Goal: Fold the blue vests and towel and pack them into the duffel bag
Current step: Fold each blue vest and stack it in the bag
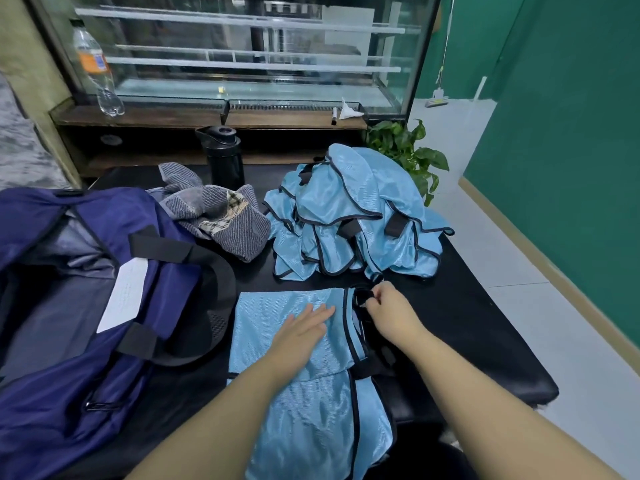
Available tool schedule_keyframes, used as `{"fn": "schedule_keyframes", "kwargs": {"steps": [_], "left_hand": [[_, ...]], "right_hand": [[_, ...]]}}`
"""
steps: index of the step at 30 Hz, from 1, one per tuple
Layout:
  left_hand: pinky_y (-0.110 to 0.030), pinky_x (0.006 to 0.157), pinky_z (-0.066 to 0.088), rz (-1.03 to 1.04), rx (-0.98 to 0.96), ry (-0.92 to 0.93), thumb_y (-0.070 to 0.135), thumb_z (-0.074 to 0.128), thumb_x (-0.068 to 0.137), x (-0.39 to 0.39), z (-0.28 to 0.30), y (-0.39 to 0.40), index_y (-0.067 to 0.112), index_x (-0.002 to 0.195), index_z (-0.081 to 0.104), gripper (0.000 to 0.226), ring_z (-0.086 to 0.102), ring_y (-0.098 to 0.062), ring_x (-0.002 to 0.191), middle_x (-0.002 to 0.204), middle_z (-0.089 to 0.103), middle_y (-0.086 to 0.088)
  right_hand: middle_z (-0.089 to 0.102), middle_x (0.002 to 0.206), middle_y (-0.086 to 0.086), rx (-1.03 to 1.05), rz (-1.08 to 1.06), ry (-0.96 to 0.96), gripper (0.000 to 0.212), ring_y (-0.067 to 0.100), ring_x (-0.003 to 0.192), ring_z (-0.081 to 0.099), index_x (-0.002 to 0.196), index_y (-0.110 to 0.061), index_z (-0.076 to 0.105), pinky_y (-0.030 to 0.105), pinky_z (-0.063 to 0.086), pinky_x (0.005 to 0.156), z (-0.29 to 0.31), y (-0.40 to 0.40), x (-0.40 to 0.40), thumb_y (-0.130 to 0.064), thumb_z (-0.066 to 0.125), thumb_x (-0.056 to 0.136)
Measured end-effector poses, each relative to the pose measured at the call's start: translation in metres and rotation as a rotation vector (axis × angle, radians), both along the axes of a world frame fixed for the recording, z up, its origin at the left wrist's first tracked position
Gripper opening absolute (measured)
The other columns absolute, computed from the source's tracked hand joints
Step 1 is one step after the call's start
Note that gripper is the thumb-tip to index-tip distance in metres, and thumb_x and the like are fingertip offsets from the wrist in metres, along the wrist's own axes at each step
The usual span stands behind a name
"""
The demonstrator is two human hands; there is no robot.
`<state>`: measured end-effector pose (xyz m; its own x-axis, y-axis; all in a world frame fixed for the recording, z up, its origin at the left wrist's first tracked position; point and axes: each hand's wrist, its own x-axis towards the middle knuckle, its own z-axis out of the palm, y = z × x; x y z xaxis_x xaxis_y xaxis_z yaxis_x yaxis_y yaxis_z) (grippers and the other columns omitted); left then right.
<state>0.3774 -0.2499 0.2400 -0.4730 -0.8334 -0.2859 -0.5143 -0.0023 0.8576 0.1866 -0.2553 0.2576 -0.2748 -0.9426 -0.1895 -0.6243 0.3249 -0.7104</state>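
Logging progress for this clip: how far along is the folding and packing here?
Early. Nothing looks packed: the duffel bag lies open, no vest visible inside. In hand: one blue vest spread on the table, left hand pressing it flat, right hand pinching its black strap at the edge. Left: the pile of vests and the crumpled towel, both unfolded.

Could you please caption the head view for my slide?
Left hand flattens a blue vest while right hand pinches its black strap.

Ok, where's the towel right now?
The towel lies crumpled on the black table, between the duffel bag and the vest pile.
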Motion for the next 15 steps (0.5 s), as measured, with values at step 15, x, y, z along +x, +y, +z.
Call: {"fn": "schedule_keyframes", "kwargs": {"steps": [15], "left_hand": [[-0.039,0.116,-0.009,-0.246,-0.112,-0.372,0.023,0.026,0.104,-0.009,0.019,-0.004,0.049,0.129,0.050,0.043,-0.015,-0.016,0.146,0.159,0.000,0.012]], "right_hand": [[0.053,0.119,-0.003,0.000,0.271,0.302,0.017,0.023,0.124,0.043,0.098,-0.023,0.066,0.025,0.037,0.098,0.014,0.002,-0.033,-0.012,0.060,0.087]]}}
